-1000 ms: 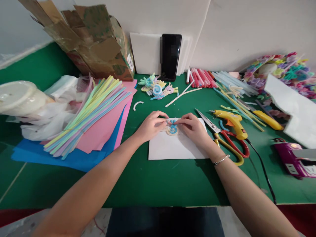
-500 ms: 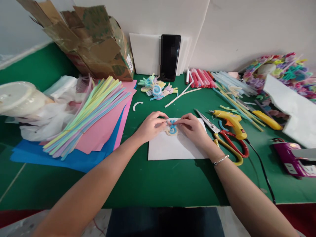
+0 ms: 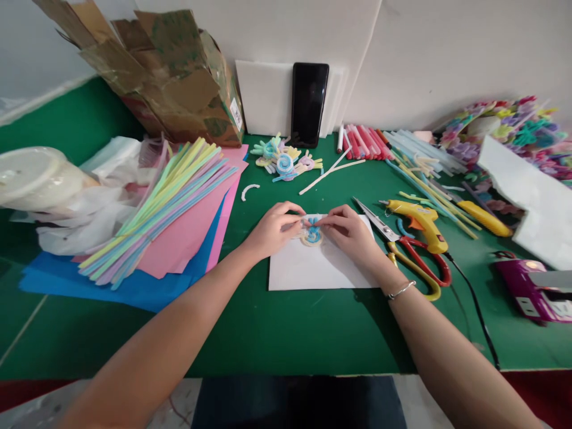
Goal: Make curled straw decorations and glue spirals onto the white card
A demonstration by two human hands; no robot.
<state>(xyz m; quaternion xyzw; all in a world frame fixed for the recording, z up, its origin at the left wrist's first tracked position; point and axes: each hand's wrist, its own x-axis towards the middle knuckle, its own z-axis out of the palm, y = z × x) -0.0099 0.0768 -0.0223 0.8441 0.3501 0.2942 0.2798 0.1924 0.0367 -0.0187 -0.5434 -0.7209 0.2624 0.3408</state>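
A small blue and cream pipe-cleaner figure with a curled body lies at the upper part of a white board. My left hand pinches the figure's left side near its top, thumb and fingers pressed together. From the other side my right hand pinches the blue top of the figure. Both fingertips partly cover it. Just right of my right hand lie scissors with red and yellow handles, blades half apart, beside a yellow glue gun.
A bundle of pastel pipe cleaners lies on pink and blue sheets at left. Finished curled pieces sit behind my hands, before an upright phone. A cardboard box stands back left; a purple power strip lies right.
Hardly anything differs. Both hands stay at the figure with the same pinch, and the whole view has shifted very slightly.
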